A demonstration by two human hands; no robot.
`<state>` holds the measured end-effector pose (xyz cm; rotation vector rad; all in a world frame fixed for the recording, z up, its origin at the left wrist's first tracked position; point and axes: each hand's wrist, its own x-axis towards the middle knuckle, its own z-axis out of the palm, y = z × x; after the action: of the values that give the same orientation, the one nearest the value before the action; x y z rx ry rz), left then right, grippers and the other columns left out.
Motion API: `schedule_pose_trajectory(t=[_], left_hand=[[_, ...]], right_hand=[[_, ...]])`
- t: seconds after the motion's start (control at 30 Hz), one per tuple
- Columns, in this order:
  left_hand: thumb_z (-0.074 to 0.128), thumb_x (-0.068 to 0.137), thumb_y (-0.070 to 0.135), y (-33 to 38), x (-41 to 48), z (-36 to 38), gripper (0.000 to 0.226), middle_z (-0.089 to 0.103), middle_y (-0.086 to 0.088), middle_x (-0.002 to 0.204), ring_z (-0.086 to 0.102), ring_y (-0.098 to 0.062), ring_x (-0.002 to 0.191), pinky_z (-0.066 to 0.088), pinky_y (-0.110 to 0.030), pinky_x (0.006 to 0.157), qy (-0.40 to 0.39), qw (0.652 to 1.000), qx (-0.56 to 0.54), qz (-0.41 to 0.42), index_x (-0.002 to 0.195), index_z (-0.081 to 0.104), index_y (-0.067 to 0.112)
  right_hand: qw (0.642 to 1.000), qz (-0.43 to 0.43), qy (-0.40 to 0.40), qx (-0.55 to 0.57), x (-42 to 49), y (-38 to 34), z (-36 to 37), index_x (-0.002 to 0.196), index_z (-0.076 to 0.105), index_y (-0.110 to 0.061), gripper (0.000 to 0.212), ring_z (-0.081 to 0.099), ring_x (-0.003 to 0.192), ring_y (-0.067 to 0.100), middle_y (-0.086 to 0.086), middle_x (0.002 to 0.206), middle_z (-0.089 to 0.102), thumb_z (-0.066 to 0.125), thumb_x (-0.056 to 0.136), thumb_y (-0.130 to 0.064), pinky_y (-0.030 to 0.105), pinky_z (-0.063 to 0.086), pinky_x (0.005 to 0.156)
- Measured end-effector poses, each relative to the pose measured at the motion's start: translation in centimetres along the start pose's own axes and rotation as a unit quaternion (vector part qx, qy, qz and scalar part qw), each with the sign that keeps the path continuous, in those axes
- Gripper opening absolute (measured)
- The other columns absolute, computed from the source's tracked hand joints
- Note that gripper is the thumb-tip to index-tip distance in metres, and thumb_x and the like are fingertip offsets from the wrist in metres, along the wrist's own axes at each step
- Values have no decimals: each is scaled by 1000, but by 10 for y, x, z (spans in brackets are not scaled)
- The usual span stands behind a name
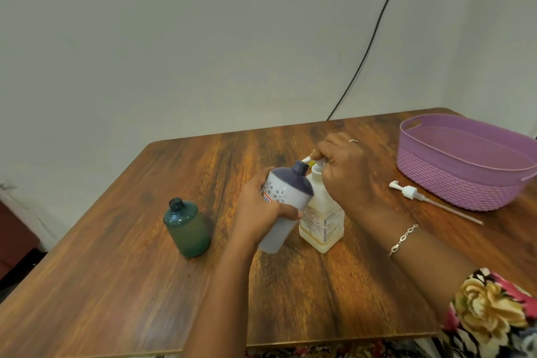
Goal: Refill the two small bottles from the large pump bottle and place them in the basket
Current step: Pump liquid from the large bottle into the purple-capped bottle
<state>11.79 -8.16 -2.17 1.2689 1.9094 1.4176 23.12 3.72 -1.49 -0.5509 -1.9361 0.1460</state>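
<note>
Looks like mid-refill on the first one: gripping the tilted white bottle (286,192) in the left hand (261,206), neck up at the spout, and curling the right hand (343,171) over the head of the pump bottle (322,224), dead centre. Needs presses next, keeping the neck under the nozzle, then repeating with the open green bottle (187,227) at 9 o'clock before loading the basket (465,180) at 2 o'clock. Can roughly read "BIOCHEK CHG" on the label.

The left hand (258,206) grips the purple-topped white bottle (286,192), its open neck tilted to the nozzle of the large pump bottle (322,224), whose pump the right hand (343,171) grips; the uncapped green bottle (187,229) stands left, the purple basket (465,160) right.
</note>
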Motion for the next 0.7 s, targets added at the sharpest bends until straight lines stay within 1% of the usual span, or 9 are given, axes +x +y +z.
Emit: schedule_pose_trajectory(t=[0.07,0.13,0.2,0.3,0.4,0.47,0.57,0.6,0.7], left_hand=[[80,61,9,2,0,-2,58,58,9,97,55,-10,86,46,-26,63,4,1000,-1,1,102,51,36],[80,61,9,3,-1,-3,59,58,6,100,55,-12,88,47,-27,64,6,1000,0,-1,106,52,33],[80,61,8,3,-2,-4,60,58,3,103,55,-14,90,47,-28,66,7,1000,-1,-2,111,52,28],[80,61,6,2,-2,-3,60,59,2,104,56,-17,91,50,-34,69,9,1000,-7,-5,111,54,26],[81,60,6,1,-3,-1,63,60,0,105,57,-19,92,50,-36,72,9,1000,-6,-8,114,55,23],[81,60,7,2,-3,-1,63,59,1,105,56,-18,92,49,-34,71,6,1000,-3,-8,115,54,24],[80,61,7,2,-3,-2,62,58,3,104,56,-16,92,47,-29,67,2,1000,-7,-9,114,53,25],[80,61,7,2,-3,-3,62,58,3,105,56,-16,92,46,-29,67,1,1000,-7,-11,114,53,26],[80,61,8,2,-3,-4,62,58,2,106,56,-17,94,50,-34,73,-7,1000,-3,-13,113,52,27]], right_hand=[[1000,7,2,29,4,0,-4,62,63,3,22,51,64,26,12,63,59,44,73,1,30,38,55],[999,14,-4,41,10,0,-9,64,64,4,29,50,64,25,14,65,60,40,75,-9,33,40,58],[999,18,-9,37,15,-1,-11,64,63,5,23,50,64,24,16,65,60,44,73,-4,37,42,59],[1000,9,8,21,12,-3,-5,60,61,4,15,50,61,26,14,61,58,50,69,7,34,41,55],[1000,1,5,12,2,-3,3,58,58,2,19,49,61,25,13,60,56,51,64,18,33,40,52],[1000,6,9,23,2,-2,3,58,58,2,18,49,61,25,13,60,56,49,66,15,34,41,52],[998,20,16,59,10,2,-4,60,62,3,23,52,61,26,13,61,58,42,72,-3,34,42,55],[997,23,14,65,12,2,-6,61,62,3,25,53,61,26,13,62,59,42,73,-5,35,43,56],[998,21,28,52,10,0,-5,62,63,3,22,53,61,27,14,62,59,44,72,1,35,44,55]])
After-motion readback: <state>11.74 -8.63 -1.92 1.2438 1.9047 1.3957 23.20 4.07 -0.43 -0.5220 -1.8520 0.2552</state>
